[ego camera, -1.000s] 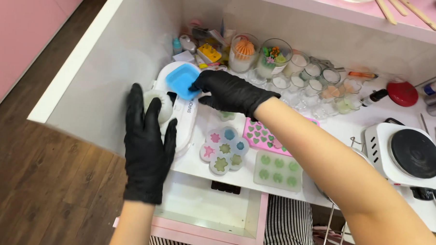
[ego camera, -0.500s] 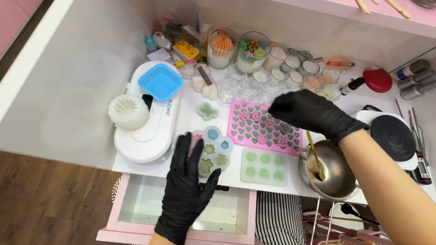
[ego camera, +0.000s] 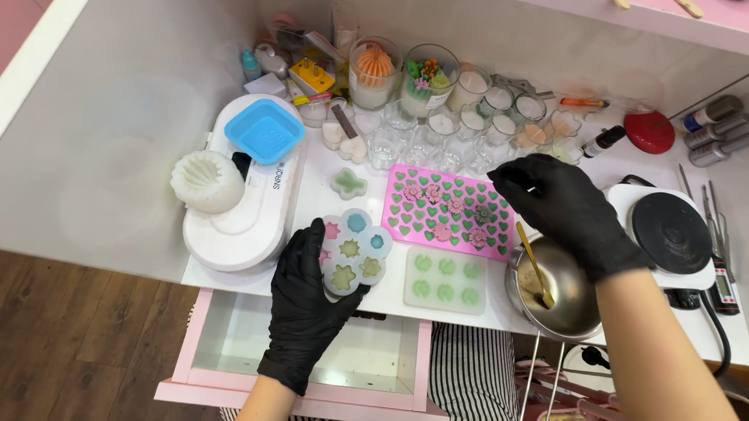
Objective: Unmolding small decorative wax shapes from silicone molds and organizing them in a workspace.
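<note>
My left hand, in a black glove, grips the near-left edge of a round clear mould with flower and star cavities at the table's front edge. My right hand, also gloved, hovers with bent fingers over the right end of a pink heart mould; I see nothing in it. Just under its wrist stands a metal pot with a wooden stick leaning in it.
A clear rectangular mould with green pieces lies beside the pot. A white oval device carries a blue square mould and a white ribbed mould. Glass jars crowd the back. A hot plate stands right; a drawer is open below.
My right hand left the blue square mould and moved right over the pink heart mould. My left hand came up from the table's edge and took hold of the round mould.
</note>
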